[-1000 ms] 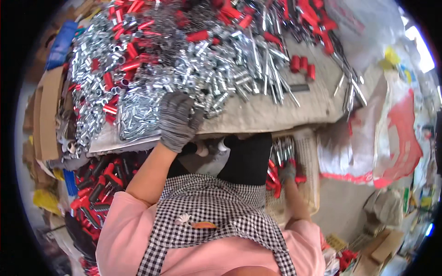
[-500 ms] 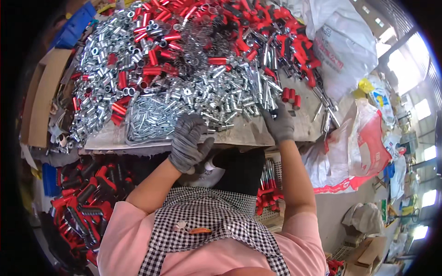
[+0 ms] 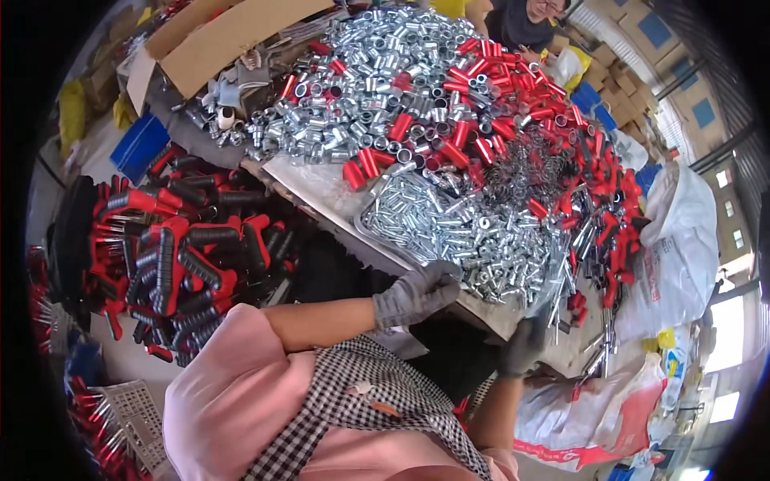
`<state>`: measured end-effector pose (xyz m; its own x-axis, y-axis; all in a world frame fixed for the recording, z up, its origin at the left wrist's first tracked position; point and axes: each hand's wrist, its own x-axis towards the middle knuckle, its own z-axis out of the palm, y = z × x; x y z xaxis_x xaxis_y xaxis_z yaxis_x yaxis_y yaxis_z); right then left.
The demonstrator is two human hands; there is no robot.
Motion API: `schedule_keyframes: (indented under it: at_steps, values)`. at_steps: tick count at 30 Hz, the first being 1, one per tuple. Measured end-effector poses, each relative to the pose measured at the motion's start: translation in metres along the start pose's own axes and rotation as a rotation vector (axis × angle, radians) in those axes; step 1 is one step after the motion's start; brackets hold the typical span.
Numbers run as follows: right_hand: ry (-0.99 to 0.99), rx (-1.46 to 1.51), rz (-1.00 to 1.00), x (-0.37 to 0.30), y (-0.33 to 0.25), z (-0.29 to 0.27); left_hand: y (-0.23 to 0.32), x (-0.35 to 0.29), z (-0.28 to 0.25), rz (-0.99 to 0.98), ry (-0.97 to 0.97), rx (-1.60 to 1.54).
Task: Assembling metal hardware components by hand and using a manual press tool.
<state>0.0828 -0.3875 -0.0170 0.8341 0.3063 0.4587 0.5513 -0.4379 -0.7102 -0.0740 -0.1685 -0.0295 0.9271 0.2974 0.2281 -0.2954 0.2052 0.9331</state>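
Note:
My left hand (image 3: 417, 297), in a grey glove, is at the table's front edge beside a shallow tray of small silver pins (image 3: 409, 215). Its fingers are curled together; whatever they may hold is hidden. My right hand (image 3: 524, 346), also gloved, is a blur at the same edge, close to the slim metal rods (image 3: 560, 282) on the right. Between and beyond the hands lie short silver fittings (image 3: 501, 260). Farther back are heaped silver sleeves (image 3: 373, 76), red tubes (image 3: 513, 84) and a tangle of wire springs (image 3: 529, 172). Red and black tool parts (image 3: 613, 212) are piled at the right.
Several red and black handled tools (image 3: 180, 248) lie heaped at the left, below the table. A cardboard box (image 3: 233, 44) stands at the back left. White sacks (image 3: 670, 248) line the right side. Another person (image 3: 525, 24) is across the table.
The view has swung left, so the table now slants and the tool heap shows more. My right hand has come back from the rods toward the table's edge. The left hand's fingers are more curled.

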Motion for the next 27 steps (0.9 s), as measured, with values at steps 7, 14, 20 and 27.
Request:
schedule_keyframes:
  at_steps: [7,14,20,27]
  values:
    - [-0.427,0.215,-0.310,-0.073,-0.082,0.056,0.024,0.012,0.005,-0.075,0.075,-0.106]
    - [-0.589,0.405,-0.142,-0.091,-0.077,0.080,0.048,-0.005,-0.006,-0.153,0.119,-0.113]
    - [-0.823,0.992,0.320,-0.091,-0.087,0.073,0.038,-0.002,-0.003,-0.122,0.012,0.129]
    - [-0.836,1.044,0.487,-0.096,-0.064,0.075,0.015,0.004,0.006,0.062,-0.067,0.334]
